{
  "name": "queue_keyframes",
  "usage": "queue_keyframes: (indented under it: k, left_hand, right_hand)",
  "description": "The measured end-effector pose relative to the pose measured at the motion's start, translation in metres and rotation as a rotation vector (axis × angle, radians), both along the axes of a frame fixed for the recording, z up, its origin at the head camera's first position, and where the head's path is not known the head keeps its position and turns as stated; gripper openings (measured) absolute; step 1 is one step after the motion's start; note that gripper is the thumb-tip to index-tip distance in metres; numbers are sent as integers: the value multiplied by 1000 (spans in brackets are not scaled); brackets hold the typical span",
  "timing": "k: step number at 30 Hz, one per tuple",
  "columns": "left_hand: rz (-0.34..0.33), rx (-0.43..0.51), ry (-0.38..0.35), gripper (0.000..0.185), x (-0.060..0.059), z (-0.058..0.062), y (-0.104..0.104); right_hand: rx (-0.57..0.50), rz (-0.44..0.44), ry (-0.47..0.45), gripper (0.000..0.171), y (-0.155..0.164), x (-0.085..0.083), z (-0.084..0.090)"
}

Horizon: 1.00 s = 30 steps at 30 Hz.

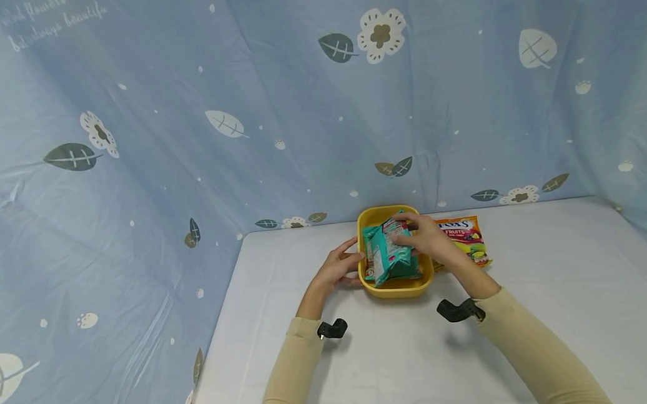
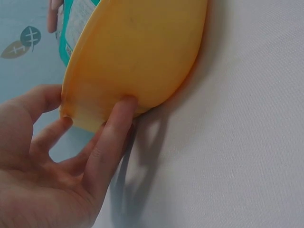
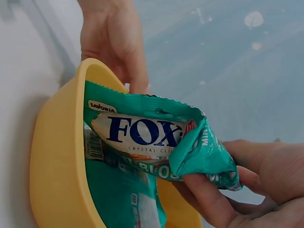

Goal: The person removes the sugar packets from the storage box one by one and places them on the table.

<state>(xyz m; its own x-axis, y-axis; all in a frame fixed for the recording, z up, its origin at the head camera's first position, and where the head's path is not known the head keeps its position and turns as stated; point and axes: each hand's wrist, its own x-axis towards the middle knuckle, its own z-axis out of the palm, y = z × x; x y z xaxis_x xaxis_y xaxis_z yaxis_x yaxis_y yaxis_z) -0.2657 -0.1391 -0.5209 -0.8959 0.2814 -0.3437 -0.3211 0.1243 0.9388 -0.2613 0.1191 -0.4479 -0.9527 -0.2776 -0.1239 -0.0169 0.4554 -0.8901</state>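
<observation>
My right hand (image 1: 424, 239) grips a green Fox's candy bag (image 3: 142, 130) by one end, fingers on one face and thumb on the other. This bag is tilted over a yellow plastic container (image 1: 399, 292), partly inside its rim. Beneath it, another green bag (image 3: 121, 199) lies in the container. On the container's left side my left hand (image 1: 336, 268) rests spread fingertips against the outer wall (image 2: 142, 52). Its thumb and fingers are apart and fairly straight in the left wrist view.
Just right of the container lies an orange Fox's Fruits candy bag (image 1: 464, 239), partly behind my right hand and forearm. A white-covered table (image 1: 397, 366) lies underneath. A blue patterned curtain (image 1: 304, 90) hangs along its back and left side.
</observation>
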Motion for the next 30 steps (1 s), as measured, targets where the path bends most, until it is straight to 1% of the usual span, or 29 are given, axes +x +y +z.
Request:
queue_keyframes:
  k: [5, 14, 23, 30]
  left_hand:
    - [6, -7, 1, 56, 1, 0, 0]
    - [-2, -12, 9, 56, 4, 1, 1]
    - [-13, -6, 14, 56, 5, 2, 0]
    - [-5, -7, 10, 56, 5, 3, 0]
  right_hand:
    - [-18, 0, -4, 57, 3, -1, -1]
    - [-39, -18, -28, 60, 6, 3, 1]
    - [-62, -15, 4, 61, 17, 5, 4]
    - [-68, -36, -5, 61, 24, 7, 6]
